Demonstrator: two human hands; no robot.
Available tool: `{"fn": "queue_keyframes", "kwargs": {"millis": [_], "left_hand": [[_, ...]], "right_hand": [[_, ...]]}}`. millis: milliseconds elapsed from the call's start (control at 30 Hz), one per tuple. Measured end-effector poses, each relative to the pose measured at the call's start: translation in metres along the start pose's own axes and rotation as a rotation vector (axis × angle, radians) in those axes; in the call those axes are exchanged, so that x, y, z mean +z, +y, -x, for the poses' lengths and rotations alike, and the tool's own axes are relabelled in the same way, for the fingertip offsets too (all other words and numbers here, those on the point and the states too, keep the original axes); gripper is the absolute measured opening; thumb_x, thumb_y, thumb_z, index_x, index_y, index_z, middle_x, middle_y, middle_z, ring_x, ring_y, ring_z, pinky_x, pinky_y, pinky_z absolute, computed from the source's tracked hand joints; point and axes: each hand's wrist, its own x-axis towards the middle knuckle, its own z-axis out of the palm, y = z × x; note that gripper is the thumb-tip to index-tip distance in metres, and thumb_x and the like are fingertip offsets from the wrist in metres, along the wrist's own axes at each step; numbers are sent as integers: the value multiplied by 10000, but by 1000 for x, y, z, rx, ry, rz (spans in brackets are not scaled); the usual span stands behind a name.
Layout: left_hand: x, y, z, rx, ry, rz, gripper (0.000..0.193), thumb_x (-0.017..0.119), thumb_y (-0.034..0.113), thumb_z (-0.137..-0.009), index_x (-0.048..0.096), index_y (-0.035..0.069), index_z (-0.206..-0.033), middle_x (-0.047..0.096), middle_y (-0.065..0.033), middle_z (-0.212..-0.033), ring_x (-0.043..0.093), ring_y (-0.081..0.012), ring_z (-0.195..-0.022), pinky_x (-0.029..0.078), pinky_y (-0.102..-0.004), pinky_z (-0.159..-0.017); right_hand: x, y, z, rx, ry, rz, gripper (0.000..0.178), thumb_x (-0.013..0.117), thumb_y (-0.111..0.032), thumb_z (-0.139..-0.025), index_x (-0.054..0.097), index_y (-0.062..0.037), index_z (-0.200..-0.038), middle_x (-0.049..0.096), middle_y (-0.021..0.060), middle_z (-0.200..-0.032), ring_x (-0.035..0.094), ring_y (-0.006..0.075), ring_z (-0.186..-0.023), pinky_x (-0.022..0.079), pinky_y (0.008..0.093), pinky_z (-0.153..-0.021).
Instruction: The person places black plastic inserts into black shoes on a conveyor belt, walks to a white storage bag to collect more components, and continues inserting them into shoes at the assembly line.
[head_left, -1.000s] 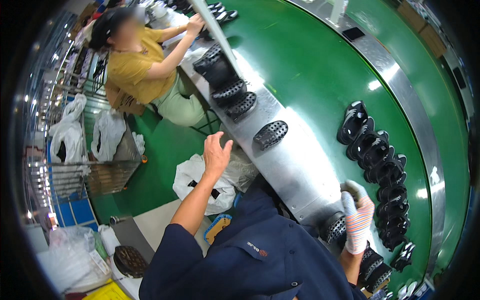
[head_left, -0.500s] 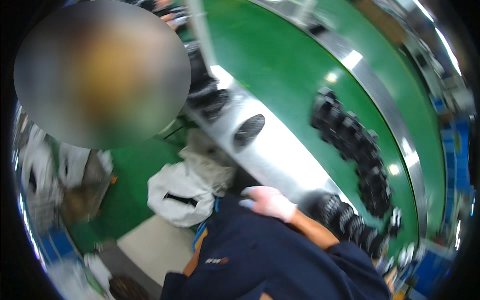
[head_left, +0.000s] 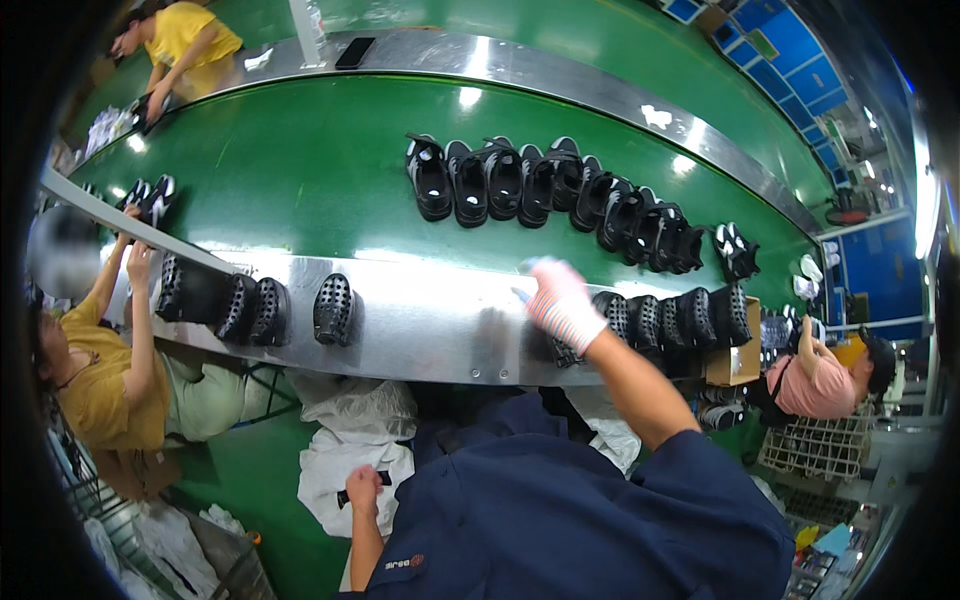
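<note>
- We find the left hand (head_left: 365,487) bare, fingers curled, against one white bag (head_left: 325,465); we cannot tell whether it grips anything.
- We see the right hand (head_left: 563,300) gloved, thumb and fingers parted — nothing visible between them — above the metal ledge (head_left: 430,325).
- On this ledge we count black perforated forms (head_left: 333,310): one alone, two adjacent farther left, at least five rightward.
- Beyond, we count about ten black sneakers (head_left: 503,182) in one row.
- Farthest, we note one phone (head_left: 356,53).

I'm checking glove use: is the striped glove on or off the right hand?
On: the striped glove covers the right hand and ends near the wrist, with bare forearm beyond.
</note>
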Motion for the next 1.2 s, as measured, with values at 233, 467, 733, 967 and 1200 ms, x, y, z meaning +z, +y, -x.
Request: {"fn": "queue_keyframes", "kwargs": {"millis": [233, 467, 733, 967, 1200], "left_hand": [[46, 83, 72, 202, 13, -65, 271, 710, 218, -947, 730, 61, -1167, 710, -26, -889, 645, -135, -761, 527, -297, -665], [53, -82, 142, -178, 259, 224, 209, 681, 192, -943, 727, 15, -1044, 668, -53, -763, 624, -159, -632, 497, -303, -560], [115, -292, 176, 435, 139, 1120, 138, 586, 90, -922, 611, 96, -786, 551, -27, -641, 463, -138, -452, 340, -293, -411], [157, -318, 136, -41, 498, 0, 255, 582, 250, -955, 695, 56, -834, 654, -195, -786, 628, -333, -682, 478, -448, -586], [113, -287, 94, 176, 652, 7, 350, 528, 323, -982, 762, 63, -960, 726, -231, -936, 688, -453, -916, 546, -511, -792]], "right_hand": [[-61, -64, -51, -363, 204, -474, 336, 765, -135, -880, 697, 11, -1174, 731, 190, -1061, 715, 318, -952, 562, 384, -874], [1, -210, 23, -736, -943, -714, 354, 683, -265, -973, 695, -8, -1215, 739, 212, -1089, 711, 334, -1053, 540, 403, -926], [80, -342, 109, -1286, -1284, -213, 422, 675, -349, -974, 679, -7, -1221, 706, 227, -1115, 667, 410, -1071, 535, 454, -925], [103, -426, 146, -1497, -1333, 65, 406, 684, -388, -962, 696, -30, -1155, 710, 235, -995, 674, 438, -975, 547, 489, -854], [140, -546, 166, -1636, -1423, 113, 421, 675, -362, -967, 693, -34, -1231, 724, 228, -1023, 690, 418, -996, 556, 471, -862]]}}
